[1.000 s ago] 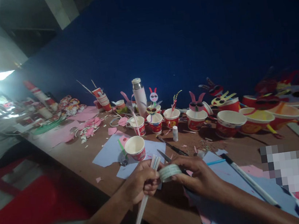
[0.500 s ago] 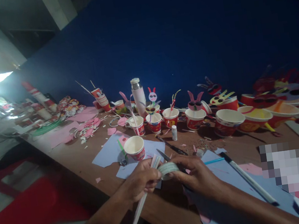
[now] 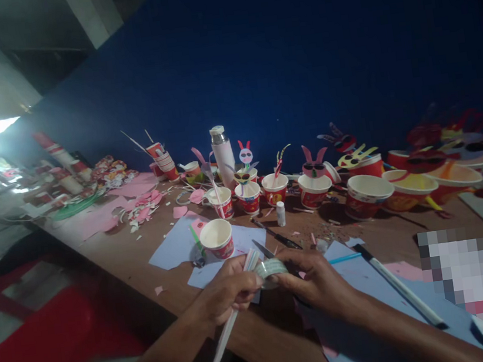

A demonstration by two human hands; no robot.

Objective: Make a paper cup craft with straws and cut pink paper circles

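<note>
My left hand is closed around a bundle of long, thin whitish sticks or straws, which slants down towards me. A roll of clear tape is pinched in my right hand, its edge against my left fingertips. Out of my right hand also points a scissors blade; the handles are mostly hidden by the fingers. Just beyond my hands a red and white paper cup stands upright on blue paper.
Paper cups with rabbit-like paper figures line the back, by a flask. A small white bottle and a dark pen-like tool lie nearer. Pink scraps are left; a red chair stands beside the table.
The tape roll has tilted slightly between my hands, and my right fingers have shifted a little on it. The left hand keeps its hold on the bundle.
</note>
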